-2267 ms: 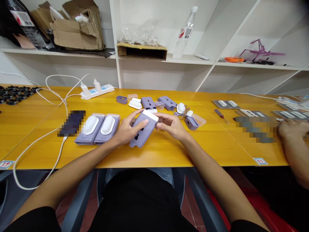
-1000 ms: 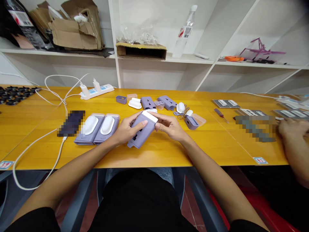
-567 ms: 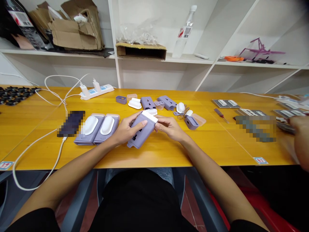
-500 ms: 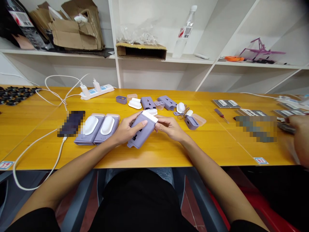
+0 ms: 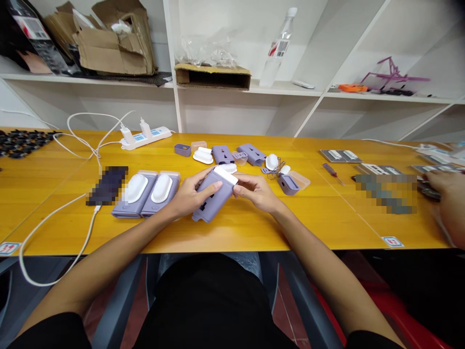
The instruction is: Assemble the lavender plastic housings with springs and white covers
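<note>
Lilac housing (image 5: 211,203) held between both hands, over the middle of the bench (image 5: 232,232); lower corner close to the bench top, with contact there impossible to tell. Long axis slanting from near-left up to far-right, white cap (image 5: 225,175) seated on the far end, socket openings facing up.

Left hand (image 5: 189,196) nearer the housing's body and lower end: fingers (image 5: 214,184) curled firmly over its upper long edge, well closed on it. Right hand (image 5: 256,191) nearer the white cap: fingertips (image 5: 238,190) pressed against the housing's right side just below the cap, partly closed, with the thumb's position hard to tell. Both hands just apart, the housing bridging the gap between them.

Just beyond the cap, a loose white piece (image 5: 228,167), almost touching it and held by neither hand. Just left of the left hand, two covered housings (image 5: 162,189) lying side by side, white ovals up. Farther off, two bare lilac shells (image 5: 222,154) and a small lilac box (image 5: 288,185) beside a peach tray (image 5: 300,180). At the far right of the bench, a co-worker's hand (image 5: 448,196), well apart from all of these.
</note>
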Demonstrator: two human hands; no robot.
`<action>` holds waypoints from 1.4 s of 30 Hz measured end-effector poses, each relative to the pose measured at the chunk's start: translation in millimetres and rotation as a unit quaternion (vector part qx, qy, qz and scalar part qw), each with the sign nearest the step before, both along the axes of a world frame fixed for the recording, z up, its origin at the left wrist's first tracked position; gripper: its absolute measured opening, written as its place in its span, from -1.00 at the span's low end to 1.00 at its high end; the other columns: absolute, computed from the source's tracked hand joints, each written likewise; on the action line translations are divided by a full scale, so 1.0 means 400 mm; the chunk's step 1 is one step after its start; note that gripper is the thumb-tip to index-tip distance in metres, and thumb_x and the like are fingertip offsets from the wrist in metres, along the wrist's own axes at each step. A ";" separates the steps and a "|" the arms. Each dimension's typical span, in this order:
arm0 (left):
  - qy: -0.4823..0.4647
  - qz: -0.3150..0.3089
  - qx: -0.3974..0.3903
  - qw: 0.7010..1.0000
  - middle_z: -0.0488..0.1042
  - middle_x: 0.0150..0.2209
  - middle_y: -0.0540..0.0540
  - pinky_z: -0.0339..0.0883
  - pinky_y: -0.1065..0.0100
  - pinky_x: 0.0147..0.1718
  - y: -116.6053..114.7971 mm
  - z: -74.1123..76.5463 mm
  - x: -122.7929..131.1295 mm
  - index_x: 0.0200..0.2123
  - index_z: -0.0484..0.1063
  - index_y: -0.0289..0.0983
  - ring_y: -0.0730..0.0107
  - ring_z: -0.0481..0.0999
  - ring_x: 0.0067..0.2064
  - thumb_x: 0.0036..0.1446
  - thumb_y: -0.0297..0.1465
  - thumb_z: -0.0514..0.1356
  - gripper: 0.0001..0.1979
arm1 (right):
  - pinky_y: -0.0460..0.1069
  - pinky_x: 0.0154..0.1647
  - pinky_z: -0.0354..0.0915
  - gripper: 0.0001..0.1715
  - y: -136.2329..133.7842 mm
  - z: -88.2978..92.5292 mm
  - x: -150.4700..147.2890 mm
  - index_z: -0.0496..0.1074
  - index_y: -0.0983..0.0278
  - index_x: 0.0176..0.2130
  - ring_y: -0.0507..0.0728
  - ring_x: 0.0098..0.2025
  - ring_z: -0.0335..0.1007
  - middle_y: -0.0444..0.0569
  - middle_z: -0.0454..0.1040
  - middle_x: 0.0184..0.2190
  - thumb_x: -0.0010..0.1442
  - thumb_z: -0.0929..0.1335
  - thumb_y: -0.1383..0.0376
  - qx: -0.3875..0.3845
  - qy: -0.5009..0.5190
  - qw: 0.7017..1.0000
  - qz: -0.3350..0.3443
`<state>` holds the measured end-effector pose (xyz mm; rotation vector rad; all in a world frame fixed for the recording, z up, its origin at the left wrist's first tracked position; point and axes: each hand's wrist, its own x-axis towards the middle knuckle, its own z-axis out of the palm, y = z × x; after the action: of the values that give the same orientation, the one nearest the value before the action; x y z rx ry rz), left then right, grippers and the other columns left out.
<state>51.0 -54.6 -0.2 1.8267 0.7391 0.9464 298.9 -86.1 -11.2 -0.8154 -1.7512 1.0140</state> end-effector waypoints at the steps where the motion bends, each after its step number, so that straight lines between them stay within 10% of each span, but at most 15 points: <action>1: 0.000 0.001 0.005 1.000 0.62 0.27 -0.23 0.52 0.10 0.21 0.002 -0.003 0.000 0.40 0.49 -0.25 -0.04 0.61 0.23 0.35 0.03 0.33 -0.29 | 0.01 -0.26 0.41 -0.49 0.001 -0.003 0.000 0.69 0.26 -0.12 0.09 -0.31 0.39 -0.02 0.56 -0.27 0.35 0.52 -0.13 -0.006 0.011 1.000 -0.002; 6: 0.008 -0.005 0.039 0.999 0.63 0.23 -0.22 0.57 0.17 0.09 0.016 -0.027 -0.002 0.49 0.35 -0.16 0.06 0.67 0.12 0.33 -0.02 0.37 -0.23 | 0.03 -0.23 0.45 -0.37 0.004 -0.014 0.003 0.62 0.11 0.28 0.07 -0.28 0.43 0.05 0.64 0.01 0.31 0.58 -0.01 -0.013 0.046 0.999 -0.013; 19: -0.013 0.003 0.127 0.992 0.62 0.21 -0.25 0.51 0.27 0.00 0.022 -0.044 -0.002 0.38 0.34 -0.18 0.13 0.66 0.12 0.35 -0.14 0.40 -0.36 | 0.00 -0.28 0.45 -0.21 0.007 -0.013 0.005 0.50 0.06 0.41 0.09 -0.22 0.49 0.06 0.61 0.09 0.28 0.60 0.05 -0.017 0.053 0.998 -0.033; 28: -0.038 0.033 0.107 0.993 0.65 0.09 -0.19 0.53 0.35 -0.16 0.020 -0.033 0.003 0.23 0.32 -0.19 0.31 0.69 -0.12 0.25 -0.16 0.46 -0.39 | 0.03 -0.31 0.41 -0.35 0.031 -0.039 0.005 0.65 0.22 0.09 0.12 -0.32 0.47 -0.03 0.60 -0.29 0.28 0.54 -0.20 0.005 0.057 0.994 -0.096; 37: -0.019 0.095 0.127 0.987 0.64 -0.06 -0.07 0.47 0.37 -0.29 0.023 -0.031 0.000 0.16 0.41 -0.15 0.35 0.64 -0.21 0.29 -0.11 0.43 -0.50 | 0.09 -0.14 0.41 -0.61 0.089 -0.065 0.061 0.66 0.28 -0.13 0.17 -0.21 0.51 0.04 0.69 -0.19 0.25 0.54 0.02 0.032 -0.030 0.939 -0.342; 42: -0.078 0.147 0.114 0.979 0.61 -0.05 -0.07 0.53 0.36 -0.26 0.027 -0.006 -0.008 0.19 0.33 -0.13 0.37 0.65 -0.21 0.28 -0.11 0.43 -0.45 | 0.31 0.16 0.42 -0.61 0.095 -0.079 0.078 0.64 0.25 -0.04 0.36 0.07 0.55 0.17 0.67 0.04 0.25 0.55 0.07 0.051 -0.191 0.922 -0.332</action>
<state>47.8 -43.7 -2.5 1.8409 0.8453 1.4019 330.2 -48.2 -42.8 -1.4815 -1.6266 0.3139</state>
